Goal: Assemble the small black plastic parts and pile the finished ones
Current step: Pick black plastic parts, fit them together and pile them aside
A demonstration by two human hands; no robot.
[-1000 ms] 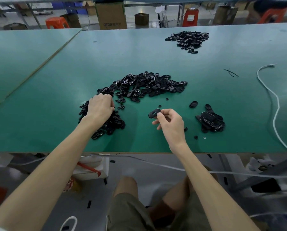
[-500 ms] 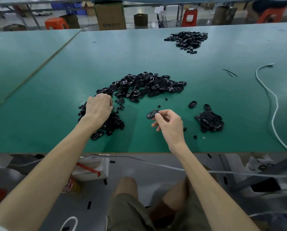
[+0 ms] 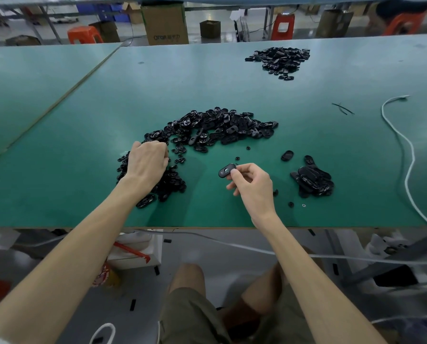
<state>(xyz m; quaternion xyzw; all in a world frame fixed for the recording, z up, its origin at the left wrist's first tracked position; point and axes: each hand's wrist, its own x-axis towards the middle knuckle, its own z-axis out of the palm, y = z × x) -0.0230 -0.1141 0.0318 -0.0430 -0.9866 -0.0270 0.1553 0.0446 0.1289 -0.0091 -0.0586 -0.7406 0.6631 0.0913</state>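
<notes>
A long curved heap of small black plastic parts (image 3: pixel 222 129) lies on the green table (image 3: pixel 232 83). My left hand (image 3: pixel 148 162) is curled down into the heap's left end; what its fingertips hold is hidden. My right hand (image 3: pixel 252 182) pinches one oval black part (image 3: pixel 226 170) just above the table, near the front middle. To its right sits a small pile of oval black parts (image 3: pixel 312 181), with one loose oval part (image 3: pixel 287 155) beside it.
A further heap of black parts (image 3: pixel 279 59) lies at the back right. A white cable (image 3: pixel 405 155) runs down the table's right side. Tiny loose pieces (image 3: pixel 291 204) lie near the front edge. Boxes and orange stools stand behind the table.
My right hand and its oval part have shifted slightly; my left hand stays in the heap's left end. Nothing else has moved.
</notes>
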